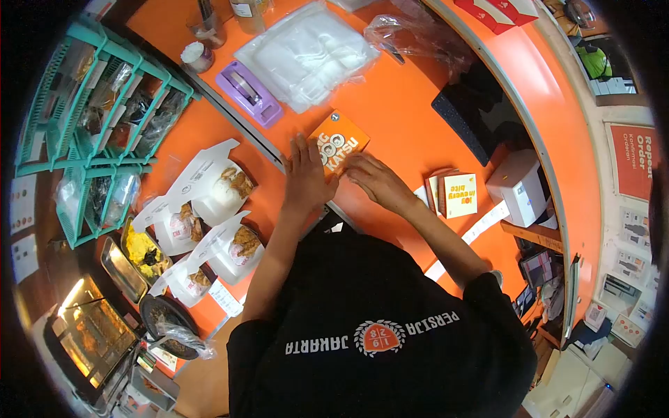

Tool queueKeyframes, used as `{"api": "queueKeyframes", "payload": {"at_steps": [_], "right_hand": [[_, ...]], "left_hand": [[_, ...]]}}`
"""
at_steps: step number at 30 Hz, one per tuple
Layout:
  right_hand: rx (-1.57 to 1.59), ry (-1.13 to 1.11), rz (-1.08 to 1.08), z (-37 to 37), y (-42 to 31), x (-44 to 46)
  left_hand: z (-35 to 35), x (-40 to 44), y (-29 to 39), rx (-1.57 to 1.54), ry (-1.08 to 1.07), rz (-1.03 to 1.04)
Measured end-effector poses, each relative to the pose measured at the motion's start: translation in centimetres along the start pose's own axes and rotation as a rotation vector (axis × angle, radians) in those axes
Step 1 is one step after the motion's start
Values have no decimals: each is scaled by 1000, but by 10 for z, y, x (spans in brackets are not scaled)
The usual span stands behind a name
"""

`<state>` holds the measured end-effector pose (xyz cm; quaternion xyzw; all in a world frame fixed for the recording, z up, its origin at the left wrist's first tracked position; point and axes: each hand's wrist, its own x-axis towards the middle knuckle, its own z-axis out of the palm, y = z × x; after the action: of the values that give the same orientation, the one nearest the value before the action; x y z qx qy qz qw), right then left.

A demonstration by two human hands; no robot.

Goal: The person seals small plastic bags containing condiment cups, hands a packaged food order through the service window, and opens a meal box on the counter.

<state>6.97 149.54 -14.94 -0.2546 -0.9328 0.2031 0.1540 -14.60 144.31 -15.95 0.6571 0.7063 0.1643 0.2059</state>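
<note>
An orange cardboard food box (339, 141) with white lettering ending in "KATSU" and round cartoon faces lies on the orange counter. Along its left side my left hand (306, 177) rests with the fingers stretched out, touching the box. My right hand (380, 182) has its fingers bent against the lower right edge of the same box, the thumb side turned inward. How far the fingertips reach under the edge is hidden. Just left of my forearm stand open white boxes (223, 191) with rice and fried chicken pieces inside.
A purple tape dispenser (249, 94) and clear plastic bags (306, 52) lie beyond the box. Teal baskets (90, 118) hold packets at left. Stacked cards (460, 195), a white printer (517, 188) and a black keyboard (460, 125) are at right. A black pan (167, 324) sits lower left.
</note>
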Motion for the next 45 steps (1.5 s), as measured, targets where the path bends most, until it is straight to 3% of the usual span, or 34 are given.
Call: {"api": "queueKeyframes", "payload": {"at_steps": [9,11,16,20,26,28,32,38,40,41,43,45], "right_hand": [[-100,-27,5,3,5,-12],[-160,-55,22,5,3,-17],[-118,13,56,9,4,-19],[-145,64,51,5,3,-16],[-122,112,61,-9,3,-22],[-145,-35,53,-14,1,-26],[-215,-23,61,-4,-1,-35],[50,113,167,8,14,-51],[338,145,410,5,23,-46],[338,144,408,3,29,-41],[195,435,481,-28,21,-4],[203,510,446,-23,31,29]], "left_hand": [[-29,16,6,31,5,56],[-66,25,8,-538,-205,31],[-87,43,-35,-668,-162,64],[-96,27,-21,-557,-136,12],[-82,-16,-1,-429,56,121],[-60,-28,-12,-369,161,139],[-21,-50,-23,-284,272,125],[-3,-63,-15,-399,306,75],[-2,-63,-18,-370,342,45],[-1,-64,-17,-369,345,44],[-2,-66,-7,-590,330,-29],[1,-67,-4,-696,326,-75]]}}
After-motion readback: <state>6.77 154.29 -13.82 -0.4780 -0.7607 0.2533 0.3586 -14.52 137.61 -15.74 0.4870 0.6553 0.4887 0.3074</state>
